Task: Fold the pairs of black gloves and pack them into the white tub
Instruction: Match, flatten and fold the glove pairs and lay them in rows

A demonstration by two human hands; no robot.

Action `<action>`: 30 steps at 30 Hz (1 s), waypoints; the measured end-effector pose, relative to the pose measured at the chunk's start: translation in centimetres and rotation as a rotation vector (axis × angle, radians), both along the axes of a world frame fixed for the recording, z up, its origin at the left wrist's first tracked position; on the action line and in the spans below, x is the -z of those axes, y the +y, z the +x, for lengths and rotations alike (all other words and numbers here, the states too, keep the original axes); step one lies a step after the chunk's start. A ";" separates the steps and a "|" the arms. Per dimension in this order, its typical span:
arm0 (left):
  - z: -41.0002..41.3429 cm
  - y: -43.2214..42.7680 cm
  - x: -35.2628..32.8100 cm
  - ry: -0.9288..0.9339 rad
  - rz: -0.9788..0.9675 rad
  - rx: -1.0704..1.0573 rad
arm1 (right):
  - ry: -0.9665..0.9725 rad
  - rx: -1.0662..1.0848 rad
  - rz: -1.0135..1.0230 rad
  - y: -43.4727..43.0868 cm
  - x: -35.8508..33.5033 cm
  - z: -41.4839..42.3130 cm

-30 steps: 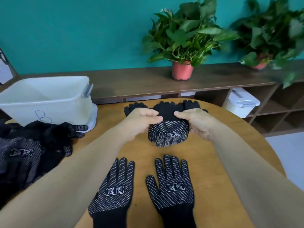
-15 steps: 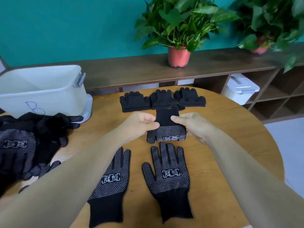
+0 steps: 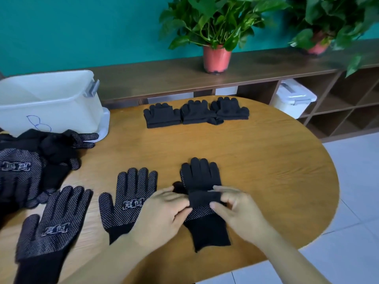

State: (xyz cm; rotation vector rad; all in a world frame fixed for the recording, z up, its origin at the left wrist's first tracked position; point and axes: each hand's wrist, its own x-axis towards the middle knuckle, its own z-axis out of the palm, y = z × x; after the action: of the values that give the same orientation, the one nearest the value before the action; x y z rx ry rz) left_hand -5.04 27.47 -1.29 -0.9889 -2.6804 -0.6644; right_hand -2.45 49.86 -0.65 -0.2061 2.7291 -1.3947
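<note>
- Table [image 3: 276, 160] is carrying all the gloves; tub [image 3: 51, 103] is standing at its far left edge.
- Pile [image 3: 24, 167] of loose gloves is lying just in front of the tub.
- Folded pairs [image 3: 195, 112], three in a row, are sitting at the far side.
- Dotted glove [image 3: 131, 193] is lying flat, just left of the hands.
- Pair [image 3: 201, 177] is lying at the near edge, fingers pointing away.
- Left hand [image 3: 164, 214] and right hand [image 3: 238, 210] are each pinching one end of the pair's folded band, fingers curling onto the cloth.

bright, even light; blurred, warped edges
</note>
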 end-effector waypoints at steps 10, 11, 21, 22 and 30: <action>1.1 -0.1 2.7 0.173 0.013 -0.029 | 0.417 -0.078 0.454 0.0 2.7 1.7; 1.2 -0.2 2.7 0.184 0.005 -0.020 | 0.425 -0.081 0.459 0.1 2.9 1.8; 1.7 -0.4 1.5 0.402 -0.152 0.103 | 0.538 -0.159 0.544 0.6 3.2 1.9; 1.7 -0.6 1.5 0.390 -0.149 0.112 | 0.531 -0.164 0.533 0.6 3.3 1.9; 1.6 -1.0 1.7 0.277 -0.105 0.150 | 0.466 -0.177 0.332 1.2 3.9 1.9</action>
State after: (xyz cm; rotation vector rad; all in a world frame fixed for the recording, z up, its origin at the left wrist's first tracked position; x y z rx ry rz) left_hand -3.43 26.43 -2.94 -1.2206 -2.4371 -0.3821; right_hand -0.50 51.09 -4.56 -0.8178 3.1507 -0.9194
